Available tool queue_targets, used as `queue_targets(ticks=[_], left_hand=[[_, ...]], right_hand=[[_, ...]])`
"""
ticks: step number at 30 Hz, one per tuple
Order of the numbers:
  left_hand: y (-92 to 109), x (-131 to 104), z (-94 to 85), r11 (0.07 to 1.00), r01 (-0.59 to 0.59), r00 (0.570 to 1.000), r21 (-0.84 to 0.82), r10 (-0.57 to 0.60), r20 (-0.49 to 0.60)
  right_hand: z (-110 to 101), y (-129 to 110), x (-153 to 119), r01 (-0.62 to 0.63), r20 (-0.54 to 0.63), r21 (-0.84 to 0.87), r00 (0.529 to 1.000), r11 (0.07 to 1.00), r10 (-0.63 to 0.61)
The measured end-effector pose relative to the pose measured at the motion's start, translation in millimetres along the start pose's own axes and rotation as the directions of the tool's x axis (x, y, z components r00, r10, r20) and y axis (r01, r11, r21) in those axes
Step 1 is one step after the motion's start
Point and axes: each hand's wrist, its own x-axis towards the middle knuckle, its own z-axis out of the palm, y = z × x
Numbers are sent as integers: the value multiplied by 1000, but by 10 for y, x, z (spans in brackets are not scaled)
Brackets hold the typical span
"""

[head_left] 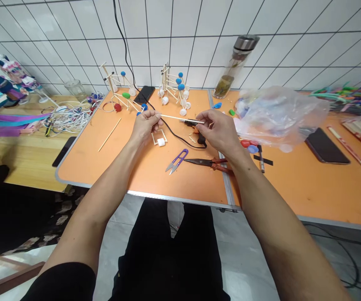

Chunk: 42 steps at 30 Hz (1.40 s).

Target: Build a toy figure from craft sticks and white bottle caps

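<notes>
A thin pale wooden stick (173,118) is stretched between my two hands above the orange table (155,179). My left hand (145,126) pinches its left end between thumb and fingers. The right end is pinched by my right hand (217,128). Below my left hand lies a small stick frame with a white wheel (161,142). A dark tool with a black cable (201,140) is under and beside my right hand, partly hidden. Purple snips (179,160) and red-handled pliers (212,162) lie nearer the front edge.
Two stick models (126,95) (174,87) with coloured balls stand at the back, near a phone (144,95). A bottle (226,79) and a plastic bag (280,113) are at the right. Another stick (109,134) lies left. A person sits at the far left.
</notes>
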Motion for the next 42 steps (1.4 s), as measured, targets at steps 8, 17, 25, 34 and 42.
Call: queue_targets(ticks=[8, 17, 25, 34, 42], left_hand=[[-25, 2, 24, 1000, -19, 1000, 9, 19, 2], [-48, -49, 86, 994, -67, 994, 83, 59, 96], [-54, -67, 112, 991, -75, 991, 110, 62, 119], [-53, -44, 87, 994, -72, 991, 85, 61, 119], [-21, -79, 102, 1000, -11, 986, -7, 12, 167]], right_hand=[[24, 5, -4, 42, -23, -10, 999, 999, -43], [16, -41, -36, 38, 14, -69, 999, 997, -37], [34, -61, -66, 66, 10, -100, 998, 993, -65], [35, -84, -63, 67, 2, -108, 998, 992, -67], [45, -43, -60, 86, -3, -77, 996, 993, -87]])
